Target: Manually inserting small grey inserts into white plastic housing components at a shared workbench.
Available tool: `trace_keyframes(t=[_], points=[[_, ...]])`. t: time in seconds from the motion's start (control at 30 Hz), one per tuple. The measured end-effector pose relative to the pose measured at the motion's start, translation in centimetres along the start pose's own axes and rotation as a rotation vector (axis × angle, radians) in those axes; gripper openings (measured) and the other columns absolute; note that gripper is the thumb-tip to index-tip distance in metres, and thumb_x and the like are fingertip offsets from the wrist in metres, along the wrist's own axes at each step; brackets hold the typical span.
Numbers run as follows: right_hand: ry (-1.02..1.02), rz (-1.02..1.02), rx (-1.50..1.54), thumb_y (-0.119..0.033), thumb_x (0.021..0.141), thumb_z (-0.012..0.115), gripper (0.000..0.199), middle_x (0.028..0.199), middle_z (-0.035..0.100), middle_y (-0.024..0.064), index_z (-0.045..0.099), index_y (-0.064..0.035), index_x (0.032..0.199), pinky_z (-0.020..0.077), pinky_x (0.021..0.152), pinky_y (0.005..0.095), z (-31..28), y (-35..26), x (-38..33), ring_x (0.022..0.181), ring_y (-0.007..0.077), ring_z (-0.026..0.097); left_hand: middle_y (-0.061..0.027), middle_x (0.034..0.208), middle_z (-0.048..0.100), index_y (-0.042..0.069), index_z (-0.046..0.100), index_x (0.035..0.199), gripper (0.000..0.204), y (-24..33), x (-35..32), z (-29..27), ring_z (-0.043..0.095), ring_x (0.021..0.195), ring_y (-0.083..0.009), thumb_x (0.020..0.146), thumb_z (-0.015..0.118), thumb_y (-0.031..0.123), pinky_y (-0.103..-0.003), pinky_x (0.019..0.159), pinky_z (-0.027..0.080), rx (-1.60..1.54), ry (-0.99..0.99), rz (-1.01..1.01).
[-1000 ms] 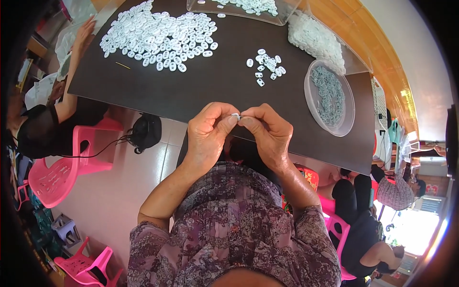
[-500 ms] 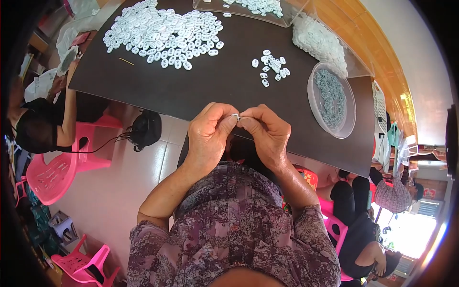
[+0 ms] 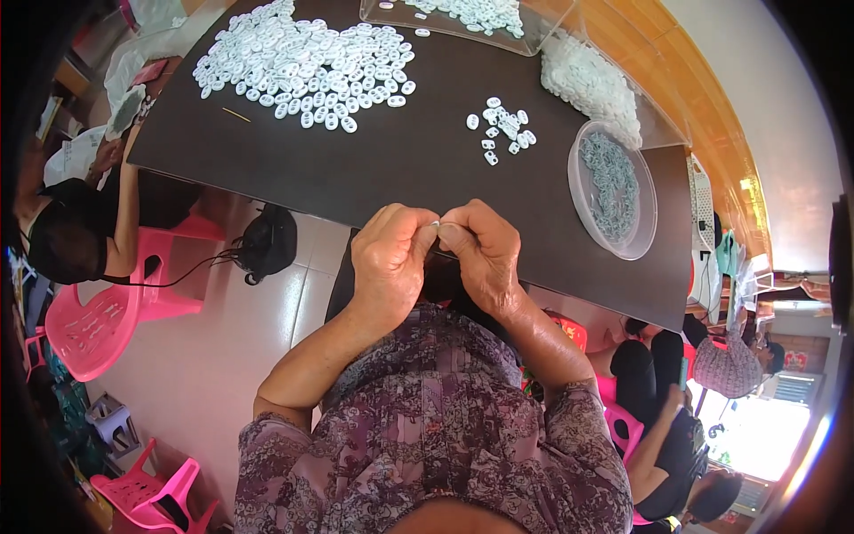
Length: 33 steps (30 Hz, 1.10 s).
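White and tiny, a plastic piece (image 3: pixel 435 224) is pinched between both grips over the dark counter's (image 3: pixel 391 169) near edge. The left hand (image 3: pixel 391 262) lies at its 8 o'clock, the right hand (image 3: pixel 480 254) at 4 o'clock, equally near, fingertips pressed together; its long axis cannot be made out.

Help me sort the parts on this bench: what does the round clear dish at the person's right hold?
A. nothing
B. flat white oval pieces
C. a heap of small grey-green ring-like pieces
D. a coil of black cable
C: the round clear dish on the dark table is filled with small grey-green pieces, unlike the white pieces spread at far left.
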State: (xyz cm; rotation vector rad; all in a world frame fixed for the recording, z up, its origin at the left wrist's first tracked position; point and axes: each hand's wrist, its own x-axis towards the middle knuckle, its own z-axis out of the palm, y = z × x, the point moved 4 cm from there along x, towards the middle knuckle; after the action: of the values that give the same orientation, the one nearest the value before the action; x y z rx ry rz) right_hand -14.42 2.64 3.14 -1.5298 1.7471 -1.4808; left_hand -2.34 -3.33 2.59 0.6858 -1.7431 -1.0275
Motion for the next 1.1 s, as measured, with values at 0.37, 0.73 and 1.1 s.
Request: trace_keyframes(t=[0.37,0.73,1.1], points=[[-0.034,0.052,-0.024,0.001,0.078,0.062,0.005,0.070,0.054,0.0102,0.058,-0.0004,0.079,0.0437,0.056,0.0313,-0.5,-0.6,0.8,0.062,0.0219,0.054,-0.0070,0.068,0.055,-0.002,0.061,0.082,0.007,-0.5,-0.1,0.1,0.054,0.059,-0.0156,0.077,0.065,-0.005,-0.027,0.053,0.042,-0.191,0.018,-0.147],[0.054,-0.094,-0.113,0.001,0.079,0.059,0.005,0.068,0.054,0.0113,0.056,-0.0010,0.075,0.0438,0.057,0.0359,-0.1,-0.9,1.6,0.062,0.0268,0.054,-0.0018,0.079,0.060,-0.003,0.063,0.089,0.008,-1.9,-0.1,1.0,0.052,0.066,-0.0080,0.085,0.063,0.004,-0.020,0.058,0.042,-0.386,-0.001,-0.315],[0.069,-0.395,-0.893,-0.015,0.078,0.064,0.012,0.071,0.059,0.0112,0.065,-0.0035,0.074,0.0430,0.061,0.0406,-4.2,2.3,9.9,0.070,0.0292,0.055,-0.0081,0.076,0.064,-0.004,0.064,0.091,0.011,-3.9,1.5,0.8,0.053,0.058,-0.0094,0.085,0.063,0.004,-0.020,0.052,0.043,-0.749,0.050,-0.547]])
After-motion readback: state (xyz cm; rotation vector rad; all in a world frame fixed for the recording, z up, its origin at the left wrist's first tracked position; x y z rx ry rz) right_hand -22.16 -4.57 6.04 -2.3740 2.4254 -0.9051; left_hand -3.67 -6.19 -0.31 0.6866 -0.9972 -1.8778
